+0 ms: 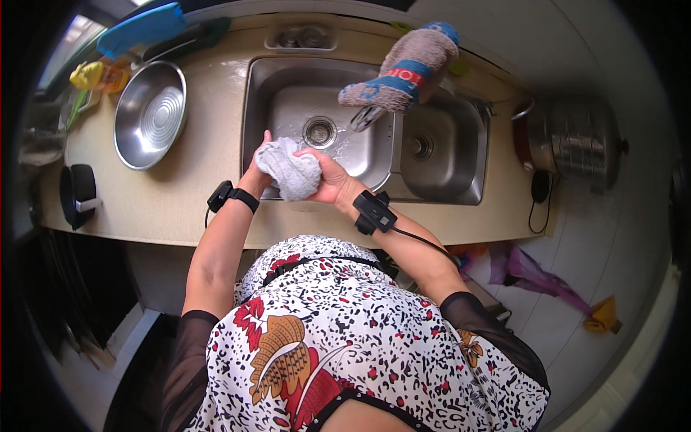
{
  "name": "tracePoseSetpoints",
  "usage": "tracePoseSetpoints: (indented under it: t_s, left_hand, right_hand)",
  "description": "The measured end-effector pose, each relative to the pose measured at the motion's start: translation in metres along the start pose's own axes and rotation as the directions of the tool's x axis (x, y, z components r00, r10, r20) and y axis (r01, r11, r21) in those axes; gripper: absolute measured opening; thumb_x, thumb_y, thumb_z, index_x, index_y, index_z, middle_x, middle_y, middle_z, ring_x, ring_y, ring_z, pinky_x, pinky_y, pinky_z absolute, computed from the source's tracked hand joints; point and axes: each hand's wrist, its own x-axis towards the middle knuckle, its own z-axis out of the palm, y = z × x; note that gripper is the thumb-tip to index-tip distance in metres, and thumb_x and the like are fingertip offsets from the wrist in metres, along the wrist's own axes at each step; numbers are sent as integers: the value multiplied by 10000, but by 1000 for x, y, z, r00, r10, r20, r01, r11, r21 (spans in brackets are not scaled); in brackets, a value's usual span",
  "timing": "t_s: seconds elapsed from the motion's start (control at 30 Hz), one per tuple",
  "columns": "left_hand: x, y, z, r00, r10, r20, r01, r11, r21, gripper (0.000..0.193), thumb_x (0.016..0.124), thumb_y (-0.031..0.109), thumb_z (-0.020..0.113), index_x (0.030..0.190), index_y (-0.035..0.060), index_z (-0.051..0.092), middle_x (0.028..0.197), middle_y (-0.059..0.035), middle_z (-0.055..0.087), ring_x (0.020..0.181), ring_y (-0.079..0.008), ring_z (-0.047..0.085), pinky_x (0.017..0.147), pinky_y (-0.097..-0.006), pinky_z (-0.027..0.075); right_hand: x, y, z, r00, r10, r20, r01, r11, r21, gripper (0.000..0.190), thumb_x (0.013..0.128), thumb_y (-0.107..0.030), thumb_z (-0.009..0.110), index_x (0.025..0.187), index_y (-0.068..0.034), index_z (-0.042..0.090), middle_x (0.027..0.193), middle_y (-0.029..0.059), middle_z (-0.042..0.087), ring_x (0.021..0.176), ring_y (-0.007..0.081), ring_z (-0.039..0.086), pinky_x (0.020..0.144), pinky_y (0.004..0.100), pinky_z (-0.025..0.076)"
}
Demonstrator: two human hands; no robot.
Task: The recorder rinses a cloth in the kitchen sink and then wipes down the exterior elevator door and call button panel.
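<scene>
A bunched white cloth (pixel 291 167) is held between my two hands, over the front left corner of the large sink basin (pixel 291 97). My left hand (pixel 261 164) grips its left side, mostly hidden behind it, with a fingertip showing above. On the right side my right hand (pixel 330 178) cups the cloth, the thumb lying on top. The steel basin below is wet around its drain strainer (pixel 319 132). Beyond my right hand, the faucet spout (pixel 367 117) points down into the basin. A grey, blue and red towel (pixel 413 70) drapes over the faucet.
A smaller basin (pixel 445 146) adjoins on the right. On the counter (pixel 210 162) at left stand a steel bowl (pixel 153 113), an orange bottle (pixel 110 79) and a black object (pixel 78 195). A clear tray (pixel 300 38) sits behind the sink. A large metal pot (pixel 575 143) stands at right.
</scene>
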Motion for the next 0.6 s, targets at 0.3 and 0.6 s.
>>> tracePoseSetpoints:
  t_s: [0.3, 0.6]
  left_hand:
    - [-29, -9, 62, 937, 304, 172, -218, 893, -393, 657, 821, 636, 361, 1295, 182, 398, 1334, -157, 379, 1197, -444, 366, 958, -602, 309]
    - [2, -8, 14, 990, 125, -66, -136, 972, -190, 184, 861, 259, 560, 887, 81, 595, 873, -66, 639, 751, -184, 619, 676, -344, 522]
  right_hand:
    - [-12, 2, -2, 999, -24, 24, 23, 999, 45, 451, 794, -362, 538, 1181, -132, 503, 1117, 88, 570, 968, 311, 561, 777, 547, 451]
    - [-6, -3, -37, 984, 107, -140, -170, 783, -598, 486, 782, -331, 664, 1150, -73, 479, 1058, 184, 567, 861, 126, 574, 375, 188, 387]
